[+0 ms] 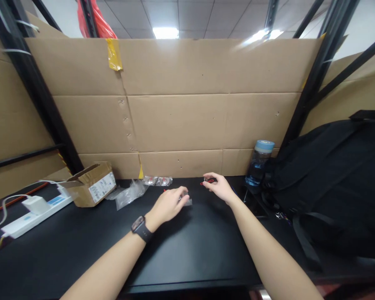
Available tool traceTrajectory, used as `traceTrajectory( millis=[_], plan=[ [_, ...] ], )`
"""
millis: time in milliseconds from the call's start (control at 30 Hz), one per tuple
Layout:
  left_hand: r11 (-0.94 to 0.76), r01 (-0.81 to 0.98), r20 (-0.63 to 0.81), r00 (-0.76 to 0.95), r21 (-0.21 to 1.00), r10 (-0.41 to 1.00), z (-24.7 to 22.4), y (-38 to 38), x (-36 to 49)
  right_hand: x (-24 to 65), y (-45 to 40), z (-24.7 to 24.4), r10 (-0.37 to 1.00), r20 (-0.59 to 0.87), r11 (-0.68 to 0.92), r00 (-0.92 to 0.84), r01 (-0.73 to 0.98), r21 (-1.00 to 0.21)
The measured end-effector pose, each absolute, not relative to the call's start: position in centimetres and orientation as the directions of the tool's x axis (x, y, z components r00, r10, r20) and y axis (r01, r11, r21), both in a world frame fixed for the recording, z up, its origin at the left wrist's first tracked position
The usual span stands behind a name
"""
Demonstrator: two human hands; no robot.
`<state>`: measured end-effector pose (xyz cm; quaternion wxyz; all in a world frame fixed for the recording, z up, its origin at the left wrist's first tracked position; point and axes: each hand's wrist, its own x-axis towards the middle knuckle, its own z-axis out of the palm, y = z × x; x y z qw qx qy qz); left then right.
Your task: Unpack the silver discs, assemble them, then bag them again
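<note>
My left hand (168,204), with a dark watch (140,227) on its wrist, is low over the table with its fingers curled. A small clear plastic packet (188,202) shows at its fingertips, mostly hidden by the hand. A speck of red peeks out behind the knuckles. To the right, my right hand (220,188) pinches a small thin red item (208,181) between thumb and fingers; its kind is too small to make out. Behind the left hand, two clear packets (158,181) lie near the cardboard wall, beside a crumpled clear plastic bag (131,194).
An opened cardboard box (93,185) and a white power strip (39,214) with a plugged-in charger are at left. A blue-lidded water bottle (258,163) and a large black backpack (340,183) stand at right. A cardboard wall (181,121) closes off the back of the black table (187,258).
</note>
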<state>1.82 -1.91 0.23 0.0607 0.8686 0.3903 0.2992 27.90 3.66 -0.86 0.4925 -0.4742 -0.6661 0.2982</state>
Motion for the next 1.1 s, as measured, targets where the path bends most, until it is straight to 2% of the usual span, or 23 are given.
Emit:
traceTrajectory(
  millis=[167,333,433,533,633,767,933,1100],
  plan=[
    [-0.768,0.534,0.341,0.691,0.353,0.637,0.6,-0.9,-0.3,28.0,3.8,-1.0,0.913,0.400,0.399,-0.078,0.369,-0.839],
    [-0.830,0.397,0.318,0.788,0.392,0.527,-0.2,-1.9,1.6,28.2,3.5,-0.7,0.899,0.429,0.424,-0.084,0.413,-0.806],
    [-0.875,0.353,0.331,0.825,0.331,0.458,-0.7,-2.6,2.8,28.3,3.1,-0.2,0.880,0.453,0.460,-0.143,0.492,-0.739],
    [-0.874,0.410,0.312,0.821,0.260,0.478,-1.3,-2.9,3.1,28.3,2.1,0.8,0.864,0.446,0.491,-0.235,0.590,-0.640],
    [-0.850,0.476,0.287,0.801,0.227,0.526,-2.0,-2.7,2.9,28.2,0.8,1.9,0.859,0.381,0.511,-0.343,0.635,-0.579],
    [-0.838,0.502,0.270,0.794,0.213,0.545,-2.5,-2.5,2.8,28.1,-0.2,2.7,0.821,0.182,0.547,-0.541,0.654,-0.523],
    [-0.818,0.534,0.213,0.792,0.214,0.573,-2.6,-2.5,2.9,28.5,-0.1,2.3,0.874,0.109,0.473,-0.473,0.778,-0.413],
    [-0.805,0.559,0.212,0.777,0.199,0.593,-2.9,-2.5,3.0,28.8,-0.1,2.2,0.879,0.034,0.448,-0.476,0.796,-0.407]
  ],
)
